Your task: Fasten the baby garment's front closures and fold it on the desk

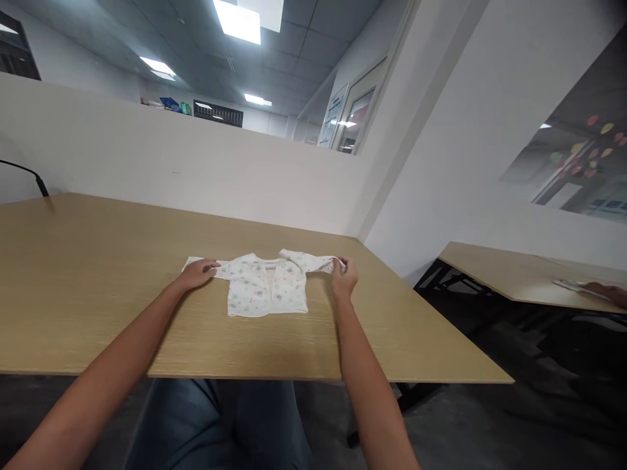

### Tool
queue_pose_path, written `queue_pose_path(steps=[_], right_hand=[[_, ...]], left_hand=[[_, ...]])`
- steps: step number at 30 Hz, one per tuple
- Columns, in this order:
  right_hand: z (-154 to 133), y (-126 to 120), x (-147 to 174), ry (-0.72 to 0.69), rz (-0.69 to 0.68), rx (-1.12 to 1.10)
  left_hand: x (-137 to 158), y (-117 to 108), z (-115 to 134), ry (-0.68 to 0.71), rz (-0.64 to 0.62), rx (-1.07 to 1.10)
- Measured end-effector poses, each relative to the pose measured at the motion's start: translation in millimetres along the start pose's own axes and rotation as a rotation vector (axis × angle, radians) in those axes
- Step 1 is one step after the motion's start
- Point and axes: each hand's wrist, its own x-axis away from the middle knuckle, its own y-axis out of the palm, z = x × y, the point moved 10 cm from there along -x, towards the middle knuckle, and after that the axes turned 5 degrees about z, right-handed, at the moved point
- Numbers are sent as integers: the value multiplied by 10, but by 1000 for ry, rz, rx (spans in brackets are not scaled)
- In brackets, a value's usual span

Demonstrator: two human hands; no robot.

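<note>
A small white baby shirt (249, 290) with a scattered pastel print is spread on the wooden table (122, 320), its neck toward the far side and its front opening facing up. My left hand (197, 273) rests across the sleeve on the left, fingers stretched toward the shirt's body; the sleeve's end shows beyond the hand. At the other side, my right hand (345, 279) is closed, pinching the end of the right sleeve, which is slightly raised from the tabletop. Part of each sleeve is hidden by the hands.
A white partition (196, 170) stands behind the table and meets a wall on the right. Another table (529, 274) is at the far right, where another person's hand (607, 292) touches a pale flat item (571, 285). A black cable (29, 171) shows at the left.
</note>
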Motion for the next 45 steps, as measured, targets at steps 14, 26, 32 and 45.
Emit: queue_pose_path(steps=[14,26,32,45], right_hand=[[-363,408,291,101,-405,-183],[-1096,768,1767,278,-1708,-362],[-1204,644,2015,310,-1950,-354],[-1350,839,1759,-221,-1419,-185]], left_hand=[[82,102,112,9,-64,-275],[94,163,90,-30,-117,-353],[97,157,97,-29,-126,-347],[100,168,85,-39,-122,-331]])
